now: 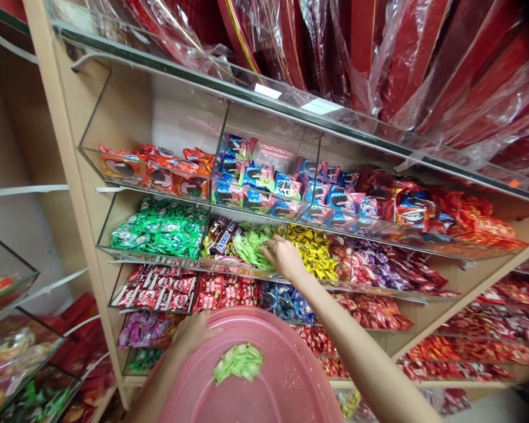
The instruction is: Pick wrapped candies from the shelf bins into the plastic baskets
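Observation:
My left hand [197,326] is closed over the upper left rim of a round pink plastic basket [286,376]. Inside it lies a small heap of light green wrapped candies [238,362]. Up on the shelf, my right hand [284,256] reaches into a glass compartment of matching light green candies [252,244]. Its fingers are bent together at the candies' right side; whatever they hold is hidden. Snickers bars [224,239] lie just left of that pile, and yellow wrapped candies [314,249] lie to its right.
Glass dividers split the wooden shelf unit [64,176] into bins. Green packets [161,230] fill a bin at left. Blue and pink cookie packs [258,176] sit one tier higher, under a glass shelf edge [291,98] bearing plastic-wrapped red items [417,59]. Below are red packets [229,292].

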### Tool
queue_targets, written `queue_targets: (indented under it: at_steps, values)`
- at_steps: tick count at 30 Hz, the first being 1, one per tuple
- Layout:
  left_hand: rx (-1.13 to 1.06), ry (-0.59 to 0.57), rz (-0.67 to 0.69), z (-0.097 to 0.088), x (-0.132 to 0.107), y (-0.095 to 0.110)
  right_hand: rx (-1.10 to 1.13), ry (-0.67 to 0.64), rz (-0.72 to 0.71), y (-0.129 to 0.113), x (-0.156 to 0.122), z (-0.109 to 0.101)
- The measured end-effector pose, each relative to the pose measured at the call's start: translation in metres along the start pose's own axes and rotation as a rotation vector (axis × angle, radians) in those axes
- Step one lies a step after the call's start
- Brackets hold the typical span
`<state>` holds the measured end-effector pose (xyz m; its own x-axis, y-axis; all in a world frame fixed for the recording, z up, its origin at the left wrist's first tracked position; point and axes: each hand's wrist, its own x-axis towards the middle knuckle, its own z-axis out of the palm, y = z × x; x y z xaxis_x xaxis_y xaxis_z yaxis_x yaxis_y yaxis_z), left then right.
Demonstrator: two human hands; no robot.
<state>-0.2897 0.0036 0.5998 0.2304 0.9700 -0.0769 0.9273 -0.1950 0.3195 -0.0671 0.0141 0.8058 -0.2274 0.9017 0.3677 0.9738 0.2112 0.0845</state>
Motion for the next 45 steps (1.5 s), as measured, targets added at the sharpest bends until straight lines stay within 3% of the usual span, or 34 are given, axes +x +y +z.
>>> queue_targets:
  at_steps: [14, 34, 42, 45]
  values:
    - [-0.014, -0.005, -0.018, -0.004, -0.002, 0.002, -0.169, -0.155, 0.003, -0.012, 0.006, -0.004]
    - [-0.011, 0.015, 0.014, 0.000, 0.001, -0.002, 0.102, 0.030, 0.050, 0.003, 0.006, 0.004]
    - [-0.022, 0.008, 0.010, 0.000, 0.001, -0.001, -0.041, -0.070, 0.038, -0.002, 0.004, 0.003]
    - [-0.028, -0.001, -0.003, -0.002, 0.000, 0.000, -0.008, -0.032, 0.042, -0.003, 0.005, 0.004]
